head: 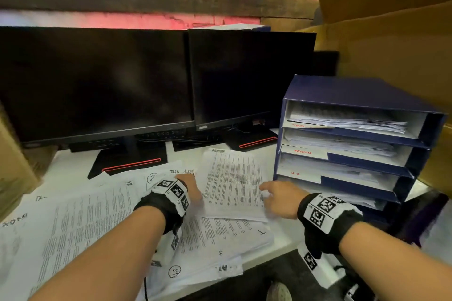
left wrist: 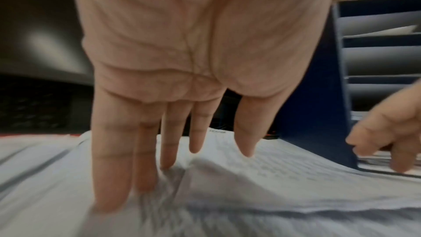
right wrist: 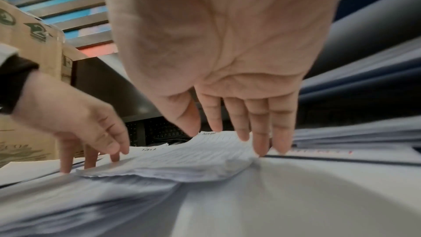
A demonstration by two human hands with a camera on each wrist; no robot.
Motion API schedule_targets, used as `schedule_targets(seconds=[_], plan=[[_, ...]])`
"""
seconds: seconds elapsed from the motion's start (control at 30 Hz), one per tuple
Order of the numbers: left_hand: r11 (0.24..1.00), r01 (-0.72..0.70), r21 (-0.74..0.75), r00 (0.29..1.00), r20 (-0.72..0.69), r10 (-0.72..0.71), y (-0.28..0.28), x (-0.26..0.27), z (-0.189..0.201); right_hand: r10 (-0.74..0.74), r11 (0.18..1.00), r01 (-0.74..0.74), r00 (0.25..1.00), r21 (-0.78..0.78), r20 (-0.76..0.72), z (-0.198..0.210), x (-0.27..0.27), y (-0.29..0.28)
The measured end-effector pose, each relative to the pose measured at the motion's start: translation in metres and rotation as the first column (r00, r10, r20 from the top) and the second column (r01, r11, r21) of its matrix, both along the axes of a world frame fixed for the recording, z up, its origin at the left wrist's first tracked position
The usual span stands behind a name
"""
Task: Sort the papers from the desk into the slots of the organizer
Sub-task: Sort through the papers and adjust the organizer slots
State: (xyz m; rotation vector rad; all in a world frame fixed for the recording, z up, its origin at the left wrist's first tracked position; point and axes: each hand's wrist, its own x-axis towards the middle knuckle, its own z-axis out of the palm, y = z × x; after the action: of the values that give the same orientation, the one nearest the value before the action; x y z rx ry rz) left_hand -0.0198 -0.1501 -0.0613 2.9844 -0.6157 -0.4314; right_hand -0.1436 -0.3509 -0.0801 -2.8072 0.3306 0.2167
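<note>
A printed stack marked ADMIN [head: 232, 183] lies on top of other loose papers [head: 73, 227] spread over the white desk. My left hand [head: 192, 189] has straight fingers [left wrist: 166, 163] touching the stack's left edge [left wrist: 273, 174], which is slightly lifted there. On the other side my right hand [head: 274, 197] sets straight fingertips [right wrist: 259, 147] against the stack's right edge [right wrist: 182, 158]. Neither hand curls round the paper. The blue organizer [head: 342, 90] stands just right of the stack, its labelled slots holding papers; its side wall [left wrist: 318, 114] shows in the left wrist view.
Two dark monitors [head: 97, 80] [head: 249, 76] on black stands close off the back of the desk. Cardboard boxes rise at the right [head: 391, 32] and left [head: 14, 166]. More sheets [head: 220, 239] overhang the desk's front edge.
</note>
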Motion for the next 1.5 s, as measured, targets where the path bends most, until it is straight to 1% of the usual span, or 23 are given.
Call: schedule_targets(seconds=[0.03, 0.1, 0.17, 0.27, 0.33, 0.43, 0.5, 0.53, 0.6, 0.67, 0.7, 0.73, 0.8, 0.83, 0.87, 0.93, 0.97, 1.03, 1.1, 1.2, 1.33, 1.43, 1.5], plan=[[0.999, -0.034, -0.01, 0.999, -0.02, 0.033, 0.008, 0.002, -0.005, 0.036, 0.999, -0.037, 0.997, -0.007, -0.074, -0.001, 0.003, 0.006], [0.992, -0.074, -0.106, 0.996, -0.065, 0.067, 0.018, 0.005, -0.012, 0.109, 0.99, -0.129, 0.962, -0.062, -0.25, -0.004, 0.011, 0.018], [0.965, -0.109, -0.24, 0.989, -0.124, 0.081, 0.02, 0.007, -0.017, 0.128, 0.979, -0.173, 0.933, -0.108, -0.336, -0.005, 0.016, 0.025], [0.9, -0.201, -0.387, 0.963, -0.246, 0.109, 0.018, 0.012, -0.023, 0.149, 0.985, -0.17, 0.932, -0.036, -0.329, -0.004, 0.024, 0.024], [0.89, -0.224, -0.396, 0.955, -0.27, 0.12, 0.018, 0.014, -0.025, 0.133, 0.991, -0.129, 0.939, 0.032, -0.317, -0.001, 0.024, 0.021], [0.917, -0.164, -0.364, 0.965, -0.252, 0.073, 0.031, 0.018, -0.021, 0.056, 0.997, -0.041, 0.967, 0.063, -0.249, 0.005, 0.023, 0.017], [0.905, -0.133, -0.405, 0.96, -0.281, 0.016, 0.047, 0.023, -0.018, -0.067, 0.982, 0.094, 0.985, 0.165, -0.16, 0.001, 0.027, 0.011], [0.891, -0.122, -0.438, 0.957, -0.29, -0.012, 0.057, 0.026, -0.017, -0.141, 0.944, 0.165, 0.985, 0.286, -0.103, -0.003, 0.032, 0.008], [0.861, -0.101, -0.499, 0.947, -0.313, -0.07, 0.076, 0.03, -0.016, -0.266, 0.8, 0.225, 0.964, 0.556, -0.008, -0.006, 0.04, 0.007], [0.825, -0.127, -0.55, 0.915, -0.385, -0.116, 0.09, 0.03, -0.014, -0.338, 0.671, 0.193, 0.939, 0.716, 0.064, -0.009, 0.049, 0.008], [0.812, -0.163, -0.56, 0.894, -0.432, -0.118, 0.094, 0.029, -0.013, -0.354, 0.651, 0.162, 0.929, 0.742, 0.108, -0.004, 0.051, 0.016], [0.804, -0.207, -0.557, 0.875, -0.473, -0.102, 0.096, 0.026, -0.009, -0.366, 0.652, 0.14, 0.919, 0.745, 0.148, -0.001, 0.053, 0.021], [0.804, -0.312, -0.506, 0.844, -0.537, -0.01, 0.094, 0.022, -0.005, -0.381, 0.701, 0.12, 0.897, 0.703, 0.226, 0.007, 0.056, 0.025], [0.812, -0.346, -0.47, 0.848, -0.527, 0.057, 0.092, 0.021, -0.004, -0.388, 0.729, 0.124, 0.885, 0.673, 0.257, 0.011, 0.056, 0.025], [0.834, -0.342, -0.434, 0.876, -0.467, 0.116, 0.088, 0.021, -0.004, -0.407, 0.752, 0.135, 0.866, 0.646, 0.292, 0.015, 0.056, 0.025], [0.901, -0.25, -0.354, 0.948, -0.281, 0.153, 0.083, 0.027, -0.007, -0.46, 0.792, 0.204, 0.819, 0.575, 0.343, 0.022, 0.052, 0.022], [0.916, -0.228, -0.33, 0.961, -0.226, 0.158, 0.08, 0.03, -0.009, -0.484, 0.806, 0.248, 0.798, 0.537, 0.358, 0.024, 0.048, 0.019], [0.93, -0.23, -0.287, 0.965, -0.191, 0.18, 0.075, 0.037, -0.015, -0.51, 0.812, 0.294, 0.776, 0.504, 0.37, 0.028, 0.038, 0.014], [0.93, -0.249, -0.271, 0.961, -0.188, 0.202, 0.07, 0.039, -0.019, -0.513, 0.813, 0.305, 0.777, 0.495, 0.365, 0.027, 0.03, 0.012], [0.921, -0.275, -0.275, 0.953, -0.203, 0.224, 0.063, 0.042, -0.022, -0.496, 0.828, 0.325, 0.803, 0.457, 0.329, 0.021, 0.022, 0.011], [0.89, -0.347, -0.296, 0.934, -0.201, 0.297, 0.06, 0.047, -0.021, -0.474, 0.838, 0.323, 0.831, 0.44, 0.291, 0.011, 0.02, 0.01], [0.864, -0.398, -0.306, 0.908, -0.262, 0.326, 0.059, 0.057, -0.023, -0.463, 0.838, 0.325, 0.848, 0.439, 0.257, 0.008, 0.019, 0.009], [0.872, -0.387, -0.299, 0.912, -0.262, 0.315, 0.059, 0.061, -0.025, -0.457, 0.835, 0.331, 0.862, 0.438, 0.219, 0.007, 0.018, 0.008]])
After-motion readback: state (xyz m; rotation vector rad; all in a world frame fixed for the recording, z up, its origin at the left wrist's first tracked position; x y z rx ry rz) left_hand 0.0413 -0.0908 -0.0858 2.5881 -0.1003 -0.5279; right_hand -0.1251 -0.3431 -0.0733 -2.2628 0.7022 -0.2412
